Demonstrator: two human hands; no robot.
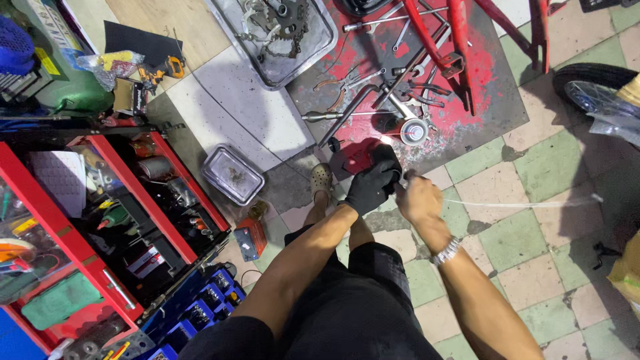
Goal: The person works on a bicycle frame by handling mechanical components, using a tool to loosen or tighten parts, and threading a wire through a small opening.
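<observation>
My left hand (371,185) wears a black glove and is closed around a small dark part at its fingertips. My bare right hand (417,199), with a metal watch on the wrist, pinches the end of a thin white cable (520,203) that runs off to the right across the tiles. The two hands meet above the floor, just in front of my knees. What exactly sits between the gloved fingers is hidden.
A red bicycle frame (460,47) lies on a dark mat among loose tools (373,87). A metal tray (273,33) holds chainrings; a smaller tray (233,175) sits nearer. An open red tool cart (127,220) stands at left. A wheel (590,87) is at right.
</observation>
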